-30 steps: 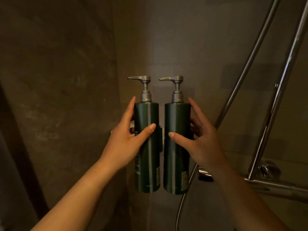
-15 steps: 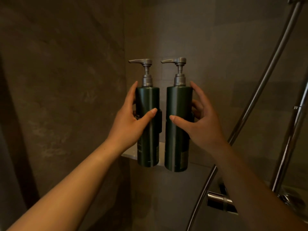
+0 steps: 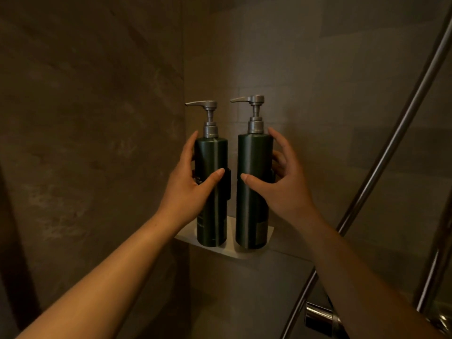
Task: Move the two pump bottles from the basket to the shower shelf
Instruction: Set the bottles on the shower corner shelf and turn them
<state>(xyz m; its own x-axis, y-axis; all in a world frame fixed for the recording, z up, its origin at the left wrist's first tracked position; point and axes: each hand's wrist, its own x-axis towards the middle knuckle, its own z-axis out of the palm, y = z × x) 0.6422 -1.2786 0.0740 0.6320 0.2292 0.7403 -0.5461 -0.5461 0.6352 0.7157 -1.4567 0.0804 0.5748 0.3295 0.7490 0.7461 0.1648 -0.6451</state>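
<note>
Walls: tiled shower corner (image 3: pixel 97 118), dim; the shelf sits in the angle where the two walls meet.
Shower hose: metal hose (image 3: pixel 396 143) runs slantwise, well right of the shelf, clear of both arms.
Shelf: small white shelf (image 3: pixel 230 249); both bottles seem to rest on it, near its front edge. The basket is out of view.
Left bottle: dark green pump bottle (image 3: pixel 212 192), upright on the shelf's left side, spout pointing left.
Right bottle: matching pump bottle (image 3: pixel 253 192), upright just beside the first, a narrow gap between them.
Left hand: left hand (image 3: pixel 188 184), grip clamped around the left bottle.
Right hand: right hand (image 3: pixel 281 189), grip clamped around the right bottle.
Risk: letting go before the bases sit flat could tip a bottle off the front edge; a snagged finger on withdrawal could knock one into the other.
</note>
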